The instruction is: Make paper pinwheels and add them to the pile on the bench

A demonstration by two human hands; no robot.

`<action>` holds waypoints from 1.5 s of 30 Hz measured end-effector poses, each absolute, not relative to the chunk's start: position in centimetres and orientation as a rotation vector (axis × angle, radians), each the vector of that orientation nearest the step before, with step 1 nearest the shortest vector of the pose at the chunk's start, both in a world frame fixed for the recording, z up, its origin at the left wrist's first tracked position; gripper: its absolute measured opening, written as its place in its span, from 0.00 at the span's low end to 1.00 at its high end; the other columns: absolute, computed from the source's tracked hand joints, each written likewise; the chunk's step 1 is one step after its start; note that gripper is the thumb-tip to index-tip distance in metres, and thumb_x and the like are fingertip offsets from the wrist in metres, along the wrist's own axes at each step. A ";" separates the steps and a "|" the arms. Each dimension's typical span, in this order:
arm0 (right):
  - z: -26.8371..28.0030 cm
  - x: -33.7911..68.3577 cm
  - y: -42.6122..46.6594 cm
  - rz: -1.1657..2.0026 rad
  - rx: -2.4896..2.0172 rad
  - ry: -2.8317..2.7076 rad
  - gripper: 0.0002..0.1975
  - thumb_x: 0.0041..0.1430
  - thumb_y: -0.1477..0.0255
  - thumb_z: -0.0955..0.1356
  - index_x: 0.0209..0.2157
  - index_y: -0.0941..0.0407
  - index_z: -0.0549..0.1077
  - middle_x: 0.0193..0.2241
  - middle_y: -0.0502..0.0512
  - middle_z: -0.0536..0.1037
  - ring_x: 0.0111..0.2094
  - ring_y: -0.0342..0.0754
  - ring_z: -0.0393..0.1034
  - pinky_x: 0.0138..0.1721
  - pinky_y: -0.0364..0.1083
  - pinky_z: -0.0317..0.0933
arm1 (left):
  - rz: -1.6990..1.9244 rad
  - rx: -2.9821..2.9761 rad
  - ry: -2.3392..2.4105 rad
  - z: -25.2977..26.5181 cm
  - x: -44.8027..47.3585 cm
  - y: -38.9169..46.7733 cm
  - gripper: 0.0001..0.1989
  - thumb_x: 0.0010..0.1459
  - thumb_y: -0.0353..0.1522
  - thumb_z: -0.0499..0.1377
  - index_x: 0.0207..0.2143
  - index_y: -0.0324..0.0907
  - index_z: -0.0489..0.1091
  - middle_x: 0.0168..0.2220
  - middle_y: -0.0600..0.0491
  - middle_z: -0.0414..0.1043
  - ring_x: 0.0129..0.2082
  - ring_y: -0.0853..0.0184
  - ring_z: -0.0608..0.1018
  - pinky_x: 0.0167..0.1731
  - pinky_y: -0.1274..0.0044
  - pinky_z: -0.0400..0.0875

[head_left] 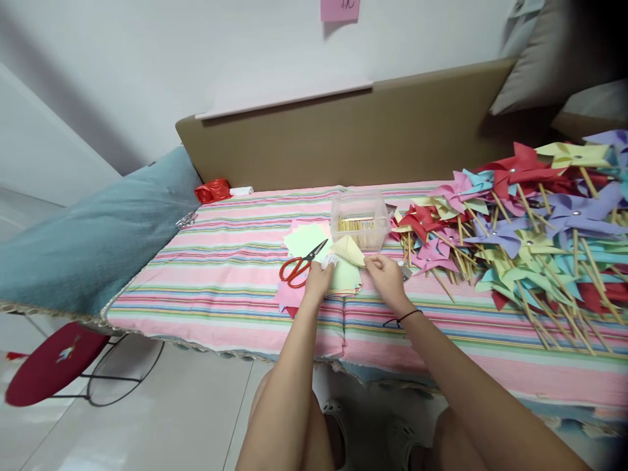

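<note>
My right hand (385, 278), wearing a dark cord at the wrist, pinches the corner of a pale yellow paper sheet (350, 250) that is partly folded into a point. My left hand (320, 280) is closed around a small white piece (330, 260) with faint markings, too small to make out. Just left of it lie scissors (296, 270) with red handles, resting on colored paper. Stacked pale green paper (346, 278) sits under and between my hands. Behind the yellow sheet stands a clear plastic box (375, 241) with several thin wooden sticks (356, 224) in it.
Many finished paper pinwheels (530, 242) on sticks pile up at the right. A striped cloth (220, 261) covers the seat. At its far left are a red plastic bag (212, 191) and a blue cushioned arm (108, 229). A red stool (56, 363) stands at lower left.
</note>
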State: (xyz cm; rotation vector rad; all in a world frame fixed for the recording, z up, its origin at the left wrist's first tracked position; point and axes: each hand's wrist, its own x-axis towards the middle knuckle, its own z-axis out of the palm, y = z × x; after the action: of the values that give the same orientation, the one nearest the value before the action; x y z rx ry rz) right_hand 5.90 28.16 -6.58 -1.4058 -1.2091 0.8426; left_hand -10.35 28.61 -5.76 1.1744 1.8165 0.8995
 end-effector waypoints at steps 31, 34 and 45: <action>0.4 13.8 18.9 -0.448 -0.911 -1.927 0.14 0.54 0.81 0.69 0.39 0.49 0.76 0.43 0.53 0.81 0.48 0.54 0.71 0.45 0.55 0.66 | 0.965 0.805 0.820 2.5 -5.8 22.4 0.24 0.53 0.48 0.59 0.42 0.38 0.73 0.38 0.43 0.80 0.40 0.57 0.80 0.38 0.71 0.75; 0.3 13.7 19.0 -0.467 -0.914 -1.908 0.14 0.55 0.81 0.69 0.40 0.47 0.76 0.46 0.52 0.79 0.49 0.54 0.70 0.46 0.55 0.65 | 0.992 0.802 0.836 2.4 -6.1 22.5 0.25 0.54 0.49 0.58 0.44 0.39 0.73 0.39 0.43 0.80 0.41 0.57 0.80 0.38 0.71 0.76; 0.3 14.0 19.9 -0.183 -1.016 -1.653 0.13 0.57 0.80 0.67 0.39 0.49 0.78 0.43 0.56 0.80 0.48 0.53 0.70 0.50 0.58 0.65 | 1.248 0.942 0.987 1.2 -5.2 23.0 0.24 0.38 0.36 0.71 0.39 0.36 0.73 0.33 0.47 0.80 0.32 0.61 0.80 0.32 0.73 0.74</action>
State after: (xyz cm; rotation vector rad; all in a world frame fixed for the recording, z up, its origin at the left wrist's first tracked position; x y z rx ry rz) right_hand 14.04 19.85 0.32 -1.0158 -1.6534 -0.1827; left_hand -5.15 23.00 1.15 0.9424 0.9875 1.2477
